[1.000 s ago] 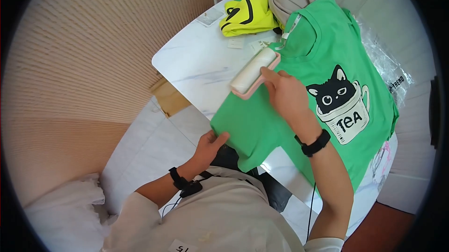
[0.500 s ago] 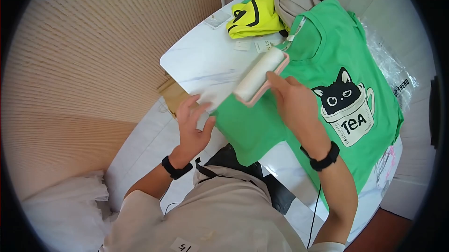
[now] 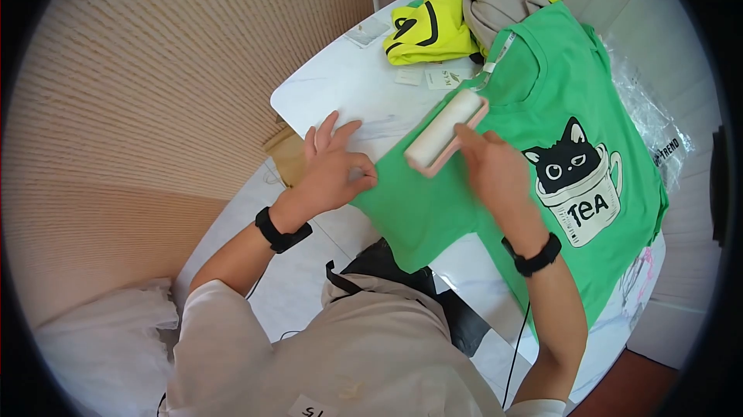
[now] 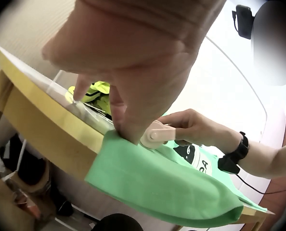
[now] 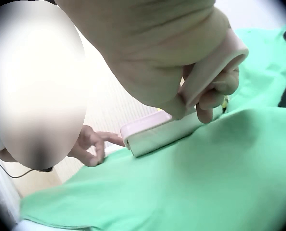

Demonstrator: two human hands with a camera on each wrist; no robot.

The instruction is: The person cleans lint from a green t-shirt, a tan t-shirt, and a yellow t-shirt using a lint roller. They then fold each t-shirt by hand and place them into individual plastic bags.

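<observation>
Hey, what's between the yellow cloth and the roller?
The head view shows a printed tag and a smaller pale tag on the white tabletop, then an edge of the green shirt.

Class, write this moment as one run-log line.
right hand: grips roller | roller: on green shirt | left hand: pinches sleeve | tags: on table

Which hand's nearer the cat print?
Right. The right hand, holding the roller, is just beside the cat print; the left hand is farther off, at the sleeve's edge.

A marbled table [image 3: 333, 84] holds a green shirt [image 3: 429, 216], yellow garment [image 3: 450, 36], tags [image 3: 443, 79] and plastic [image 3: 646, 115]
</observation>
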